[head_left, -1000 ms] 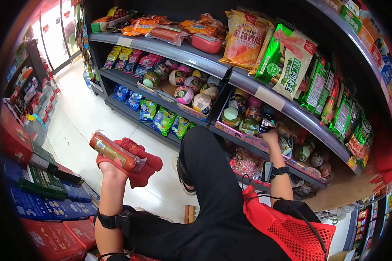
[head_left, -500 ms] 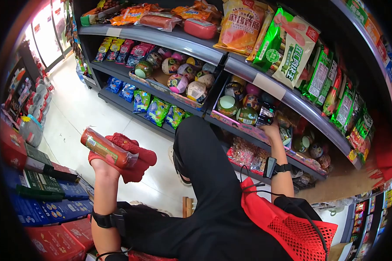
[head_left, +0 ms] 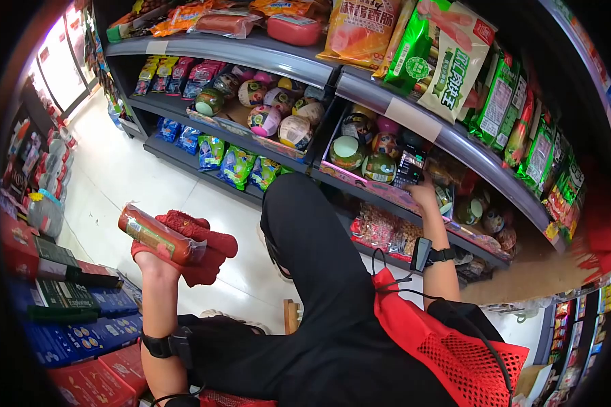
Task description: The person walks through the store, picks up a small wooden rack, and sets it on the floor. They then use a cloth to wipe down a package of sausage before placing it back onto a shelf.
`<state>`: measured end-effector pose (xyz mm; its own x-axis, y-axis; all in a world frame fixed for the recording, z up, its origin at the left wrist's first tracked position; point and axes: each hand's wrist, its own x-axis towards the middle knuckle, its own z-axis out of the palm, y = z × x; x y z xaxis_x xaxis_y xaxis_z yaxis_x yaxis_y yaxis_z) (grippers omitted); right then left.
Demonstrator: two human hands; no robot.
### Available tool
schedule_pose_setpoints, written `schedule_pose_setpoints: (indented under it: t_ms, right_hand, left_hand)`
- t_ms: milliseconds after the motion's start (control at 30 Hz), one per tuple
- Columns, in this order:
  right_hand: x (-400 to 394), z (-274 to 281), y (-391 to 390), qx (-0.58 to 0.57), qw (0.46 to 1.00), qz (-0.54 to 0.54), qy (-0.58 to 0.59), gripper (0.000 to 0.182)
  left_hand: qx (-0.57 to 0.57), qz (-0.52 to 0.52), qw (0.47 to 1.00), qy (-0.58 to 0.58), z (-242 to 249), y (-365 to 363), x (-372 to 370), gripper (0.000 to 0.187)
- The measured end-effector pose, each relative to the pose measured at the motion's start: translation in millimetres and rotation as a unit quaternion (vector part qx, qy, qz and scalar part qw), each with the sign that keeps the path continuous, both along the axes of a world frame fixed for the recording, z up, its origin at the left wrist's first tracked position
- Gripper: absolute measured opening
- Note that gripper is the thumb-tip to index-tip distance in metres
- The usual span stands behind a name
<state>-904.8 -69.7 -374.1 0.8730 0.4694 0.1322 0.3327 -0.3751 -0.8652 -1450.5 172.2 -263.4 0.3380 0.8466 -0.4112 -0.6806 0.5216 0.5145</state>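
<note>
My left hand [head_left: 153, 257], mostly covered by a red cloth [head_left: 207, 254], is closed on the cloth and a plastic-wrapped sausage [head_left: 159, 234]. The sausage lies across the top of the cloth, above the floor to the left of my knee. At the lower shelf, my right hand [head_left: 424, 195] is closed around the bottom of a dark phone [head_left: 410, 166] with a lit screen. That phone is held over a pink-edged display box [head_left: 360, 178] of round toy balls [head_left: 379, 167]. Some fingers are hidden behind the phone.
The upper shelf [head_left: 380, 102] carries packaged sausages and large snack bags [head_left: 451, 64]. Another box of balls [head_left: 263, 121] and small candy bags [head_left: 236, 171] sit to the left. Stacked boxes [head_left: 91, 339] stand at my lower left. My bent knee [head_left: 299, 210] is close to the shelf.
The view has shifted slightly, so the shelves appear a little further left and up. The phone sits slightly lower and more tilted in my right hand. My left hand still holds the sausage and cloth.
</note>
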Motion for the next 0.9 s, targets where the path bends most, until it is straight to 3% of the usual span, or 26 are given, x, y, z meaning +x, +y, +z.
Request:
schedule_pose_setpoints:
  t_ms: [200,300,500,600,800,900]
  right_hand:
    - [23,-26,-5,-0.024,1.000,0.010,-0.016,0.081]
    - [13,-16,-11,-0.008,0.999,0.019,0.044,0.084]
    - [8,-26,-18,-0.071,0.996,0.017,-0.056,0.082]
    - [-2,-23,-20,-0.028,0.999,0.004,-0.038,0.081]
    - [-3,-12,-19,-0.095,0.995,0.004,-0.042,0.080]
    - [21,-33,-25,-0.159,0.984,0.012,-0.080,0.076]
  left_hand:
    - [-0.023,0.016,1.000,0.013,2,1,2,0.055]
    - [-0.028,0.040,0.999,0.018,-10,8,-3,0.056]
    - [-0.030,0.037,0.997,0.061,-2,3,6,0.056]
    - [-0.028,0.038,0.998,0.046,-16,9,2,0.055]
    - [-0.024,0.029,0.999,0.021,-25,10,1,0.052]
    - [-0.029,0.041,0.998,0.035,-26,12,1,0.051]
